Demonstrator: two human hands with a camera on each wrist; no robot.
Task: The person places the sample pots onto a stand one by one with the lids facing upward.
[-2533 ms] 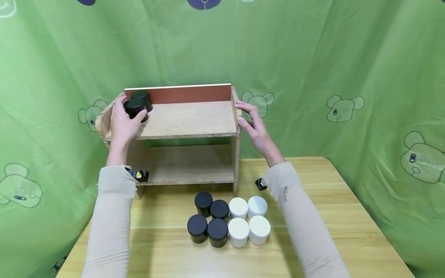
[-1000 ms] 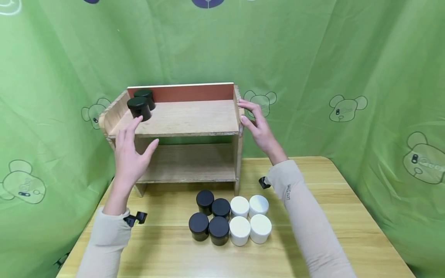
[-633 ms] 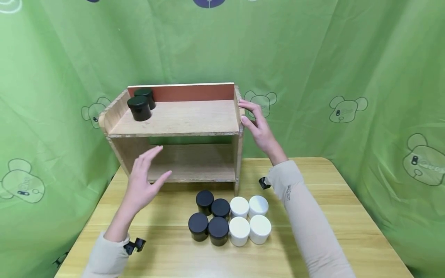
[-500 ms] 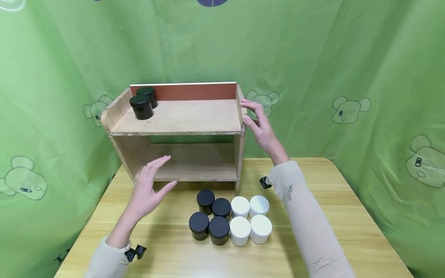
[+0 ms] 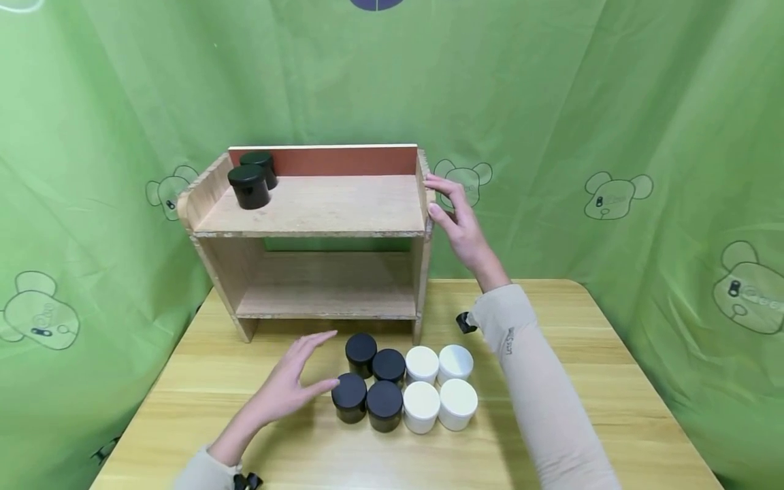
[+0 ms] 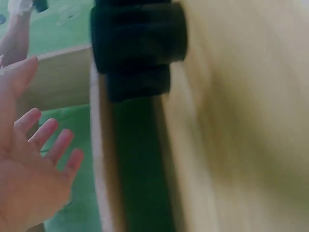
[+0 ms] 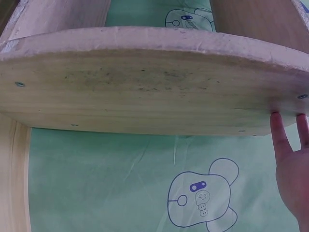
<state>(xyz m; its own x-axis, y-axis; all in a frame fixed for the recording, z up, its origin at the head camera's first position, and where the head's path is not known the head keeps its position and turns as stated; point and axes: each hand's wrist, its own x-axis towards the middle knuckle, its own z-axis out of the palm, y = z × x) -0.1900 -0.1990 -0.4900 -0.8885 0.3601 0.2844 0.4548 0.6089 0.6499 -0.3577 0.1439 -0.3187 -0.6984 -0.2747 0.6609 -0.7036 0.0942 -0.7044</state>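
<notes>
My left hand (image 5: 294,384) hovers over the table with fingers and thumb spread, holding nothing. Its thumb tip overlaps the rim of the near-left black lidded jar (image 5: 350,398) in the head view. Several black jars stand grouped there, beside several white lidded jars (image 5: 421,408). Two more black jars (image 5: 250,189) are on the upper left of the wooden shelf (image 5: 343,207). With its fingertips, my right hand (image 5: 462,231) touches the shelf's right side panel; the right wrist view shows two fingers (image 7: 280,133) straight against its outer face (image 7: 145,96).
The two-tier shelf stands at the back of the wooden table (image 5: 551,354), its lower board (image 5: 331,292) under the upper one. A green curtain (image 5: 520,88) with printed bear faces hangs behind and at both sides.
My left hand has let go of the front black jar on the upper shelf and come down and right to the black jars on the table. My right hand stays at the side panel.
</notes>
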